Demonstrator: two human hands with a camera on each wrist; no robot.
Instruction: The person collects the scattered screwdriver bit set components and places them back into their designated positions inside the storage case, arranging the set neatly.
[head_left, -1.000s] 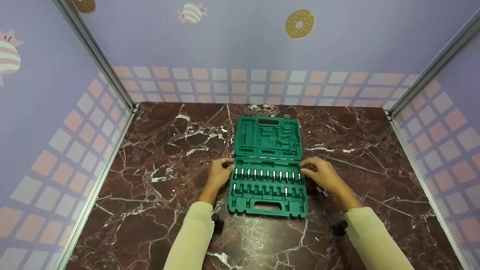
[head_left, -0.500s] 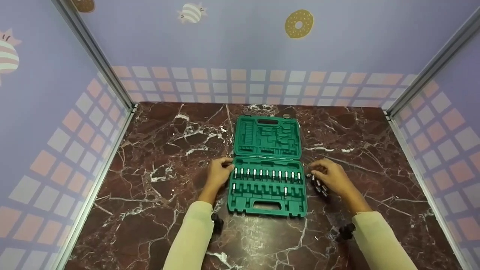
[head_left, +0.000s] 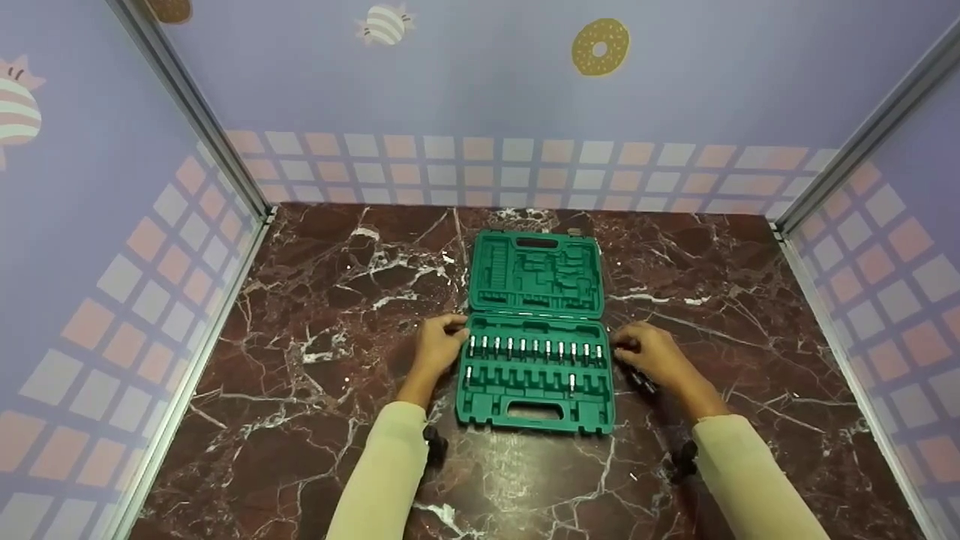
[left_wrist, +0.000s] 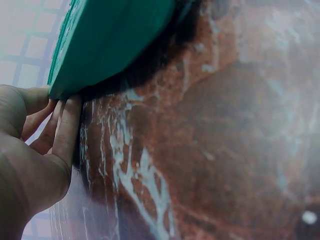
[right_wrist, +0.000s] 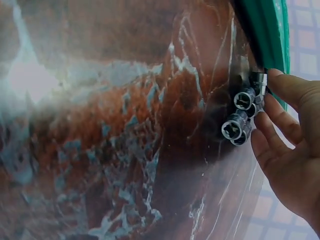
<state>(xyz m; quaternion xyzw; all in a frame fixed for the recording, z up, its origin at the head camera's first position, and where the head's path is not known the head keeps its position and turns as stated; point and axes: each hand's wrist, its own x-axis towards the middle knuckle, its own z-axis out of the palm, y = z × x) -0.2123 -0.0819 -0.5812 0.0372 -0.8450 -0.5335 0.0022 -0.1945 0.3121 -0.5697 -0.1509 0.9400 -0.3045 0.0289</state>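
Access over the green case (head_left: 525, 296), from above and from the front, was unobstructed between the hands. The left hand (head_left: 439, 346) blocked its left side; loose sockets (right_wrist: 239, 118) and the right hand (head_left: 654, 356) obstructed its right.

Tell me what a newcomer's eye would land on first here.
Probably the open green case in the middle of the dark marbled tabletop, with shiny metal pieces rowed in its near half. Next come the left hand at its left edge and the right hand near its right edge, beside loose sockets.
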